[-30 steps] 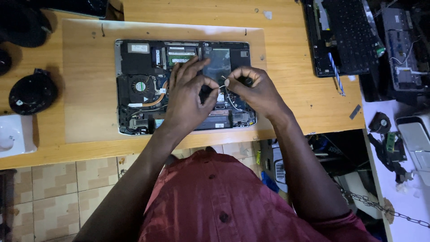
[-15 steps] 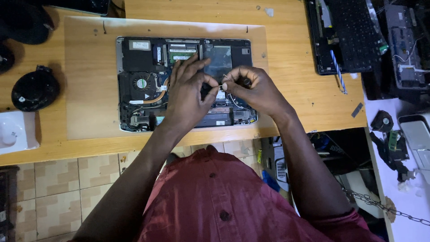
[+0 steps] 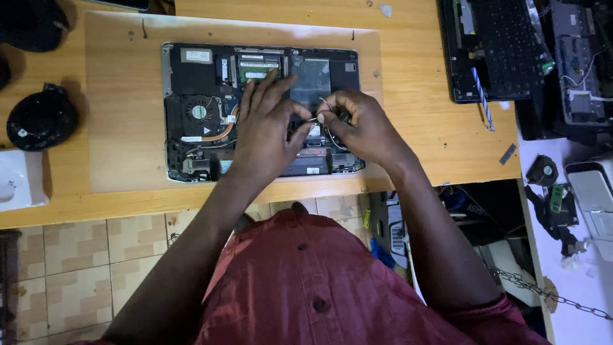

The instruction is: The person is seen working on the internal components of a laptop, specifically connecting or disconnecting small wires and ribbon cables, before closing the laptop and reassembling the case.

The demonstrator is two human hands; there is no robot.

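Thin wire [image 3: 324, 104]: pinched between both hands above the opened laptop [image 3: 191, 115] on the table [image 3: 421, 102].
Left hand [image 3: 268, 128]: thumb-and-finger grip closed on wire.
Right hand [image 3: 361, 124]: same, fingertips closed on it.
Risk: hard tugging might snap the wire or its connector.

The person wears a dark red buttoned shirt [image 3: 306, 281], seemingly short-sleeved, forearms bare.

- Dim, warm light falls from above on my wooden desk [image 3: 421, 96], brightest along its top edge.
- My hands cast soft shadows into the opened laptop [image 3: 191, 108].
- Corners sink into near-black; fine detail blurs slightly.
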